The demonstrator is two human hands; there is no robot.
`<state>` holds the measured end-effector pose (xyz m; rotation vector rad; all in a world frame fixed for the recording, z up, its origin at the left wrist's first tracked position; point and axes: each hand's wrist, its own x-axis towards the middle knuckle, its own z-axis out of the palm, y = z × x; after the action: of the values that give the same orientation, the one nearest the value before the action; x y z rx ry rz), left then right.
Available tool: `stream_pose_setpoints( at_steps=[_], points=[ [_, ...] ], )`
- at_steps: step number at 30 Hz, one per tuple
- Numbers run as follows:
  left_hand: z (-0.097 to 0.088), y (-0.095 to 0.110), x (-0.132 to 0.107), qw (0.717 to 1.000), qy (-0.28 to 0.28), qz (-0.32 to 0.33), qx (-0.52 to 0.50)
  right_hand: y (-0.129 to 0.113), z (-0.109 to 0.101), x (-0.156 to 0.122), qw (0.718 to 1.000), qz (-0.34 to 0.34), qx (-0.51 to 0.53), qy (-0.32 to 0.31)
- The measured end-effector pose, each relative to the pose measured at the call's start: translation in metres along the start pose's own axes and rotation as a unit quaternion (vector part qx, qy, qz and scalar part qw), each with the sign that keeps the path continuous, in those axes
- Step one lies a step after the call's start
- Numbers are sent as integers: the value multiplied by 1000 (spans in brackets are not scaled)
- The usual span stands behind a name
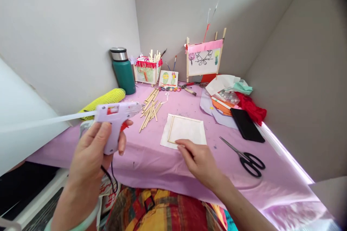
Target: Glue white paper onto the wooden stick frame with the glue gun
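My left hand (90, 144) is wrapped round the handle of a lilac glue gun (115, 113), whose nozzle points right over the table. A long translucent glue stick (65, 117) juts out of its back. In front of me lies a white sheet (187, 130), paper or cloth, with thin wooden sticks (171, 130) along its left, far and near sides. My right hand (199, 160) pinches the near stick at the sheet's front edge, its fingertips touching the sheet; the rest of that stick is hidden by the hand.
Loose wooden sticks (149, 115) lie left of the sheet. Black-handled scissors (248, 160) and a black phone (247, 124) are on the right. Behind stand a green bottle (124, 75), a decorated stick holder (146, 72) and a picture frame (204, 59). Red fabric (251, 108) lies at the right.
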<state>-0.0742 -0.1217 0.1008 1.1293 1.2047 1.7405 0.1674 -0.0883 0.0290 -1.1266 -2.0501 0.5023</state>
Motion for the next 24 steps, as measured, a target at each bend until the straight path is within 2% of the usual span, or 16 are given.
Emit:
stream_pose_setpoints(
  at_steps=[3, 5, 8, 11, 13, 17, 24],
  points=[
    [25, -16, -6, 993, -95, -69, -4, 30, -21, -24, 989, 48, -34, 136],
    [44, -31, -12, 979, -166, -119, 3, 45, -31, -37, 975, 103, -29, 195],
    [70, -54, -21, 948, -269, -168, 10, 57, -37, -50, 956, 160, 9, 244],
    [87, -72, -30, 924, -330, -191, 18, 59, -37, -54, 943, 187, 66, 269],
    [95, -79, -33, 919, -340, -196, 32, 59, -36, -53, 939, 190, 85, 275],
    [104, -83, -35, 922, -324, -201, 67, 60, -35, -51, 940, 183, 84, 274],
    [109, -89, -32, 922, -317, -201, 98, 59, -36, -52, 944, 178, 68, 269]
  ],
)
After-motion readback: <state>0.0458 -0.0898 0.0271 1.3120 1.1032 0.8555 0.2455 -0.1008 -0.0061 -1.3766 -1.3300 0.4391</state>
